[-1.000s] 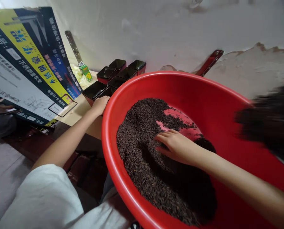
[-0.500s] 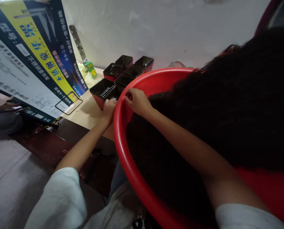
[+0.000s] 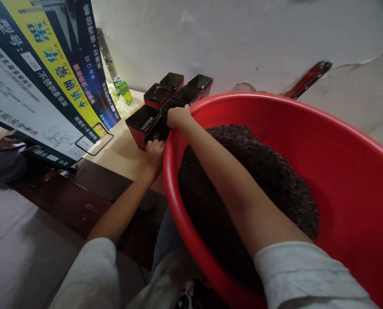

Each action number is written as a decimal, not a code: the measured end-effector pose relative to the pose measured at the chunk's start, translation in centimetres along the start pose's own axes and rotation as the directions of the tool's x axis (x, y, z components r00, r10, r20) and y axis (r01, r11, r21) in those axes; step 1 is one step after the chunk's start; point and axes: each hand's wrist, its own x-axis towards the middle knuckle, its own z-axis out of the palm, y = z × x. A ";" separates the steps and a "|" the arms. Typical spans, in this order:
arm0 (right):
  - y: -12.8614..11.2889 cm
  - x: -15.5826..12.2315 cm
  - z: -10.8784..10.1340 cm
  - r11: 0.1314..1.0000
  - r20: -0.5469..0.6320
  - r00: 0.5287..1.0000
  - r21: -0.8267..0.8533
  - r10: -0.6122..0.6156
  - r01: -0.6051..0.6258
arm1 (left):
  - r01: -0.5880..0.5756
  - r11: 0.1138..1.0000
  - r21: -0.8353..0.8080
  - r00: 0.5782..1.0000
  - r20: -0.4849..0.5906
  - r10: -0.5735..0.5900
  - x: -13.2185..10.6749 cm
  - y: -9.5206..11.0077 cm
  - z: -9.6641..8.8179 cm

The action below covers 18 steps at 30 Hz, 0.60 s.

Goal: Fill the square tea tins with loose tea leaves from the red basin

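A large red basin (image 3: pixel 355 180) holds a heap of dark grains (image 3: pixel 262 171). My right hand (image 3: pixel 177 116) reaches over the basin's far-left rim, fingers curled shut above a tilted small black square cup (image 3: pixel 157 128); what it holds is hidden. My left hand (image 3: pixel 154 151) is closed round the lower side of that cup, just outside the basin's rim. Several more black-and-red square cups (image 3: pixel 175 88) stand in a cluster behind on the tan tabletop (image 3: pixel 120 148).
A big printed cardboard box (image 3: pixel 40 73) leans at the left. A small green carton (image 3: pixel 125 91) and pale shreds lie by the wall. A metal strip (image 3: pixel 107 53) and a red handle (image 3: pixel 309 78) lean against the white wall. Dark floor lies below the table edge.
My right hand left the grains in the basin and moved up over the far-left rim to the cup. The dark blur that covered the view is gone. My left hand stays at the cup.
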 end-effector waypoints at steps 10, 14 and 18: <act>-1.5 -0.9 -1.2 0.995 0.076 0.997 -0.093 0.031 -0.024 | -0.008 1.000 0.010 0.998 0.055 0.008 -0.1 0.1 -0.6; -1.0 -1.2 -1.0 0.993 0.054 0.996 -0.097 -0.068 0.073 | -0.041 0.998 0.041 0.999 0.020 0.040 -1.1 0.2 -1.4; -1.5 -2.0 -0.9 0.979 0.087 0.978 -0.064 -0.188 0.194 | -0.108 0.992 0.072 0.993 -0.044 0.111 -3.4 -0.3 -2.9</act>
